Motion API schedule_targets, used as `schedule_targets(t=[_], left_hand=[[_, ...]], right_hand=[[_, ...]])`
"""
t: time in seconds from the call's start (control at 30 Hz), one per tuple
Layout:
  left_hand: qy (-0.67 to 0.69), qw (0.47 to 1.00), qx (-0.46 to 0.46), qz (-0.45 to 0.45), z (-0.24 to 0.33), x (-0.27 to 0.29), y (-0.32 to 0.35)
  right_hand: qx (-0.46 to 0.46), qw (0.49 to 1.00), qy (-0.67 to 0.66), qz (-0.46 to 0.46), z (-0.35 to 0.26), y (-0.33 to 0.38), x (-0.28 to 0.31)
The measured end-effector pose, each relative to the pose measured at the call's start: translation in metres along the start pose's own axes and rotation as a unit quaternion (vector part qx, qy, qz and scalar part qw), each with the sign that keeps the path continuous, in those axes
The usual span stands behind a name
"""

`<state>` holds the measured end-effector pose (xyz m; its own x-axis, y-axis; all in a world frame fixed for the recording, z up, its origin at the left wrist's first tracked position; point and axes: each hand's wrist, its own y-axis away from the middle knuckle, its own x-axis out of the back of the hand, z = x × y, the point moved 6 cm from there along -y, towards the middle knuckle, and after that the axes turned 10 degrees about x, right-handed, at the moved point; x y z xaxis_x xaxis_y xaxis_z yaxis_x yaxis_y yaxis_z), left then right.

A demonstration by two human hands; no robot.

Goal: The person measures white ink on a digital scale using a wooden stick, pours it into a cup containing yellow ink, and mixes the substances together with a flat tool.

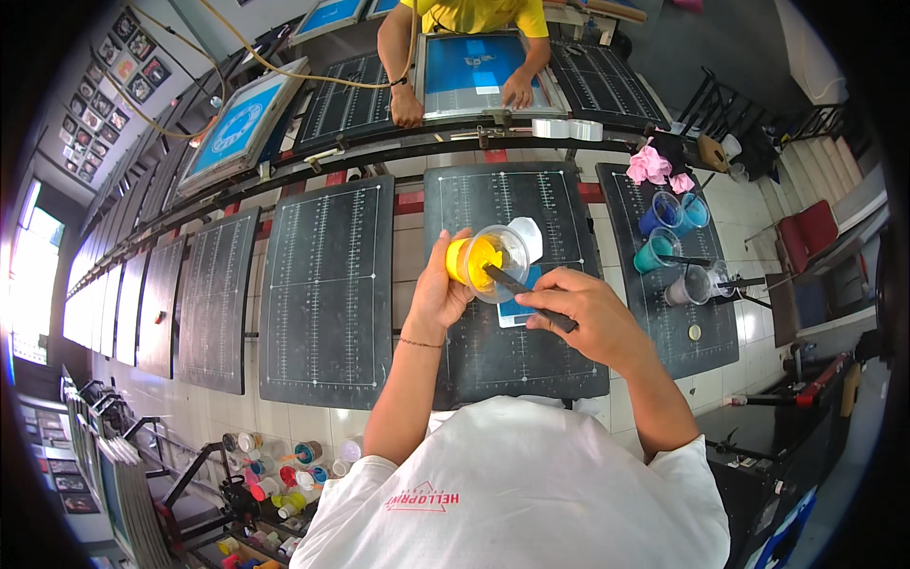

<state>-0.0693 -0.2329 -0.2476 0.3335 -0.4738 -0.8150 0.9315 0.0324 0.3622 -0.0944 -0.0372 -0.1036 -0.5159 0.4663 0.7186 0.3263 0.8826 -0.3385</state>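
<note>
My left hand (442, 292) is wrapped round a clear plastic cup (515, 254), tilted so that its open mouth shows. Thick yellow ink (471, 262) coats the inside on the left. In my right hand (590, 318) is a dark, flat spatula (543, 306), its tip inside the cup against the ink. Both hands are over a black printing board (559, 365) marked with white ruler lines. Partly hidden under the cup and right hand lies a blue-and-white card (512, 314). A white piece (527, 233) shows behind the cup's rim.
Cups of blue ink (661, 216), teal ink (654, 254) and grey contents (689, 284) stand on the right board, with pink cloth (648, 166). Across the rail, a person in a yellow shirt (483, 13) leans over a framed screen (455, 71). Several ink containers (267, 487) sit lower left.
</note>
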Motion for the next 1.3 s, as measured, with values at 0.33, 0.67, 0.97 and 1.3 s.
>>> schedule_targets(t=[0.33,0.67,0.97,1.3], left_hand=[[-0.021,0.999,0.028,0.027,-0.007,0.011,-0.001],[-0.042,0.998,0.031,0.029,-0.014,0.002,0.002],[-0.013,0.998,0.056,0.005,-0.021,0.007,-0.002],[-0.024,0.998,0.052,-0.016,-0.022,0.005,0.004]], right_hand=[[0.018,0.996,-0.013,-0.083,0.002,-0.005,0.004],[0.067,0.996,-0.011,-0.062,0.002,-0.003,0.01],[0.029,0.996,-0.042,-0.07,0.002,0.002,0.007],[0.059,0.997,-0.047,-0.005,-0.003,0.001,0.023]])
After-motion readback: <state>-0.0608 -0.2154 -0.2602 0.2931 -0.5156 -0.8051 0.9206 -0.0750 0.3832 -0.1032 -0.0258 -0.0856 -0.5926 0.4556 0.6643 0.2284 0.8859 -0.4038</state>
